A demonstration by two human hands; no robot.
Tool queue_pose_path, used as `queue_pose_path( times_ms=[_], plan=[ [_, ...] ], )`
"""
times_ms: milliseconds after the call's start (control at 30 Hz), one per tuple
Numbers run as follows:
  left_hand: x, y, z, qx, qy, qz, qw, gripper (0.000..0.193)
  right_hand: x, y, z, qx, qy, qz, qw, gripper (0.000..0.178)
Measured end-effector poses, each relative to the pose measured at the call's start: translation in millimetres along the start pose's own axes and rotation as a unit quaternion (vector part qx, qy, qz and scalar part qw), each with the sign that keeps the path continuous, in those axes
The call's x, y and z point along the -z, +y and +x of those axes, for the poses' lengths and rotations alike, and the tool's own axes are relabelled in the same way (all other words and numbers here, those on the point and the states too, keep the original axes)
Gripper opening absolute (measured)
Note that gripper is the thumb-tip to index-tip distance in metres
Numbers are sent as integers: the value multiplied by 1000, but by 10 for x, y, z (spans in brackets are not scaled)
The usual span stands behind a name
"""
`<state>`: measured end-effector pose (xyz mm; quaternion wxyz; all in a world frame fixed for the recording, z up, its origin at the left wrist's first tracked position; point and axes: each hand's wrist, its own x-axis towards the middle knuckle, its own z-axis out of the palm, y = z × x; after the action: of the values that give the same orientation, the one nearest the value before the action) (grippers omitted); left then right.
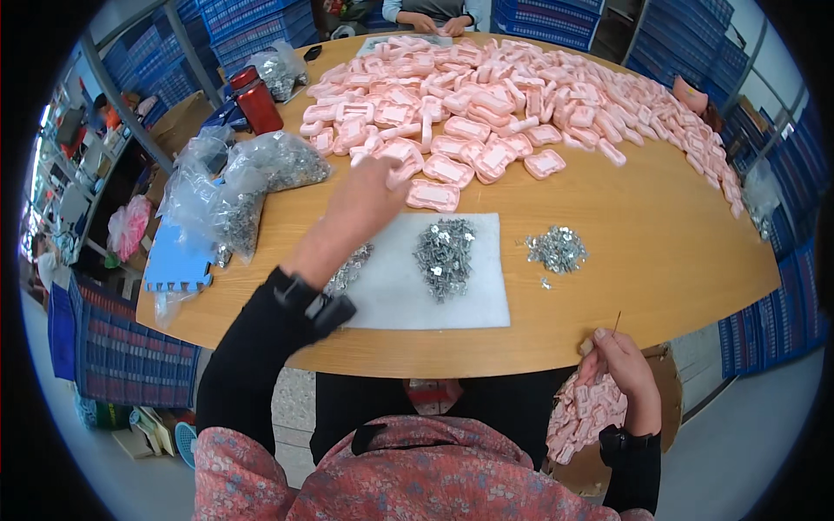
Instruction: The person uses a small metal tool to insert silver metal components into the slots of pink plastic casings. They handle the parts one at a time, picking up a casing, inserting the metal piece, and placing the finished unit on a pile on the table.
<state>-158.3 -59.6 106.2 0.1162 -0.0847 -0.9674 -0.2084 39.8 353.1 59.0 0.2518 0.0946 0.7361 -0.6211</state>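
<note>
Right hand (615, 354) pinches a thin dark rod (618, 322); slackening could drop it off the near surface (547, 340) edge. Left hand (372, 193): grip's hold indeterminable.

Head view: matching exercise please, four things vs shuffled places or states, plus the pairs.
Things
1. red cylindrical bottle
2. white rectangular mat
3. person's left hand
4. person's right hand

Places or states
A. at the near edge of heaped pink plastic pieces
B. holding a thin dark rod
C. on the brown wooden table's left side
D. under small silver metal parts

Pairs: 1-C, 2-D, 3-A, 4-B
</note>
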Motion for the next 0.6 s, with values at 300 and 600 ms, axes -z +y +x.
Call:
queue_pose_path(
  times_ms=[300, 600],
  plan=[
    [-189, -316, 533, 62, -77, 37, 994, 49, 54, -134, -22, -25, 33, -45, 998, 47],
    [207, -237, 443, -24, 16, -108, 994, 41, 106, -375, -54, 17, -17, -377, 926, 48]
  ],
)
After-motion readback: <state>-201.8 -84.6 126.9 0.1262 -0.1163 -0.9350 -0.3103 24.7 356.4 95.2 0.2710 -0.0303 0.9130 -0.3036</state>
